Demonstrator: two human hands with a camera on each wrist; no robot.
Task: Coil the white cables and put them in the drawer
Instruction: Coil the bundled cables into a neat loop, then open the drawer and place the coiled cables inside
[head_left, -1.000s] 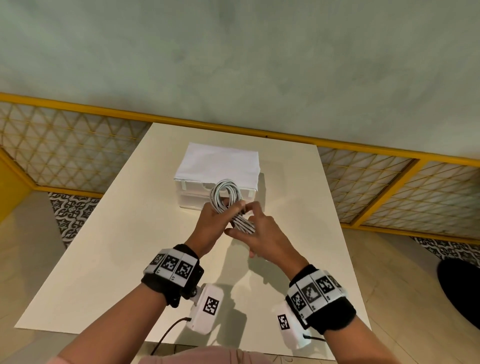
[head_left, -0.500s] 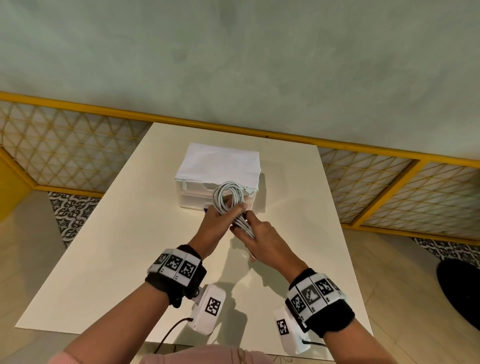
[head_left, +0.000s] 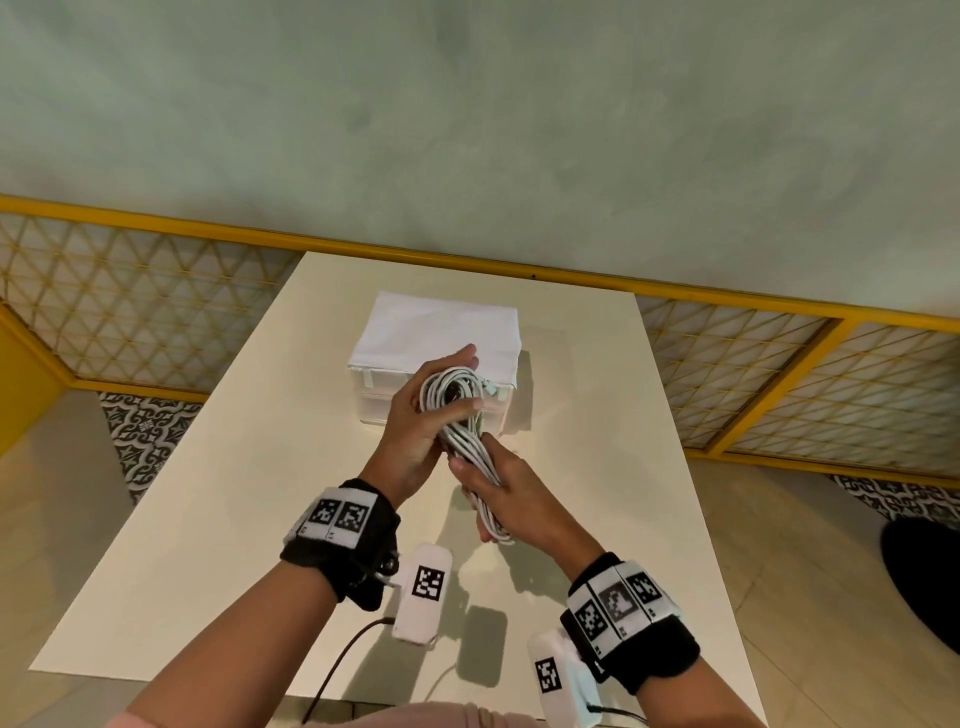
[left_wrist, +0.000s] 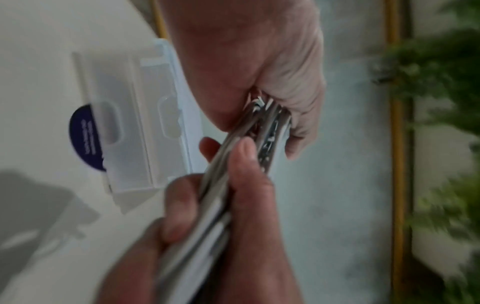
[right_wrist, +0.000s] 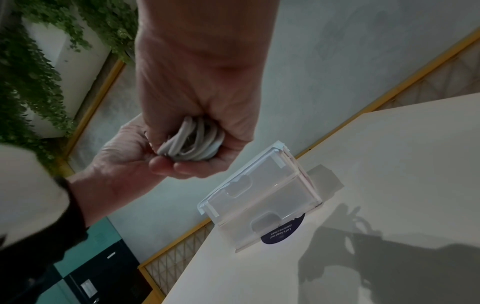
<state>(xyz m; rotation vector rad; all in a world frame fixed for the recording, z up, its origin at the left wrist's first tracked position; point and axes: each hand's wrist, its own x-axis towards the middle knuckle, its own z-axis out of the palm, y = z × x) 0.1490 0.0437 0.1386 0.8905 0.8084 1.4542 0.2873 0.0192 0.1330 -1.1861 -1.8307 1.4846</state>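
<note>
Both the left hand (head_left: 415, 436) and right hand (head_left: 511, 493) grip the coiled white cables (head_left: 462, 415) (apparently bundled) above the drawer (head_left: 491, 410).

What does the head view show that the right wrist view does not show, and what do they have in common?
Only the head view shows both marker wristbands, the whole table and the white cover on the drawer unit. Only the right wrist view shows the dark round sticker under the unit's front and the green plants. Both show the left hand and right hand gripping the coiled white cables above the table.
</note>
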